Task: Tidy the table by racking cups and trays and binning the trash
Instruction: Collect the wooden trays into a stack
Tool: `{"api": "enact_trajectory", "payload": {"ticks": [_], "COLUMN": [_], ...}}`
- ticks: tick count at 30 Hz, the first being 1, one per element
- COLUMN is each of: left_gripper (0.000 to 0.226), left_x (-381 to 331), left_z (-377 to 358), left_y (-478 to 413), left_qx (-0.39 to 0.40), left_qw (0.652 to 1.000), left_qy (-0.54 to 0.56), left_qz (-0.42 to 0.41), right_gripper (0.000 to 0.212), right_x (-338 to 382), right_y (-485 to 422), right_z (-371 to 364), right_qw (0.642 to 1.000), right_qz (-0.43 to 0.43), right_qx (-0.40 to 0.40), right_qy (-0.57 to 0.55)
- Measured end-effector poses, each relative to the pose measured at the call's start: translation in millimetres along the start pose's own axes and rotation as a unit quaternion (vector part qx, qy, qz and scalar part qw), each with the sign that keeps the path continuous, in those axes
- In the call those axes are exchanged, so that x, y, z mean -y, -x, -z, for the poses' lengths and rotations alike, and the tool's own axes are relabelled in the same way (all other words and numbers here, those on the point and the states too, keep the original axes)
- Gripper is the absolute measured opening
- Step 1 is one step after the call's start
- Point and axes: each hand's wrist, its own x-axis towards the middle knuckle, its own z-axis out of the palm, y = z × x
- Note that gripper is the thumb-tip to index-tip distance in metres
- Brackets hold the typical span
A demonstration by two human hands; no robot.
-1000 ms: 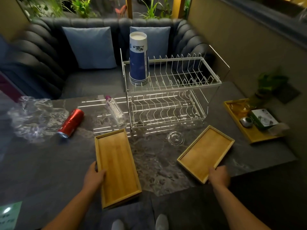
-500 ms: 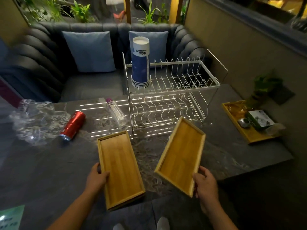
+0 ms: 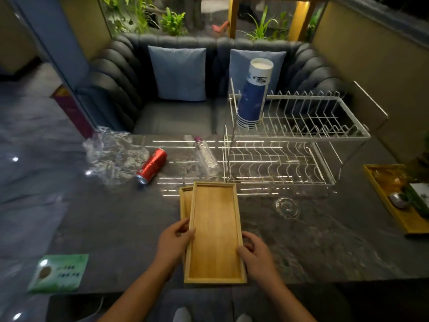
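Observation:
Two bamboo trays lie stacked at the table's near edge: the top tray (image 3: 214,233) covers most of the lower tray (image 3: 185,201), which peeks out at the left. My left hand (image 3: 174,242) grips the left side of the stack and my right hand (image 3: 256,255) holds the top tray's right edge. Behind stands a white two-tier wire rack (image 3: 299,135) with a stack of blue paper cups (image 3: 253,96) upside down in its upper left corner. A red can (image 3: 152,166), an empty plastic bottle (image 3: 205,156) and crumpled clear plastic (image 3: 111,152) lie to the left.
A small glass lid (image 3: 287,207) rests on the dark marble table (image 3: 325,247) right of the trays. A third bamboo tray (image 3: 394,219) with small items sits at the far right edge. A green card (image 3: 59,273) lies near left. A grey sofa with blue cushions stands behind.
My right hand carried the right tray leftward and set it on top of the left tray. My left hand stayed on the left tray. The view shifted left.

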Motion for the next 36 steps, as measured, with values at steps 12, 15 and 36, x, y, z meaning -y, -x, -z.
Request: {"api": "enact_trajectory", "payload": {"ticks": [12, 15, 36], "left_gripper": [0.041, 0.044, 0.056], "left_x": [15, 20, 30], "left_z": [10, 9, -4], "left_y": [-13, -16, -9], "left_qx": [-0.041, -0.054, -0.050], "left_qw": [0.989, 0.983, 0.982], "left_qy": [-0.137, -0.168, -0.181], "left_qz": [-0.039, -0.044, -0.014], "right_gripper": [0.027, 0.027, 0.038], "right_x": [2, -4, -9], "right_y": [-33, -33, -35], "right_z": [-33, -39, -31], "right_qw": [0.969, 0.966, 0.947], "right_qz": [0.074, 0.092, 0.094], "right_qx": [-0.031, -0.043, -0.035], "right_qy": [0.232, 0.237, 0.305]}}
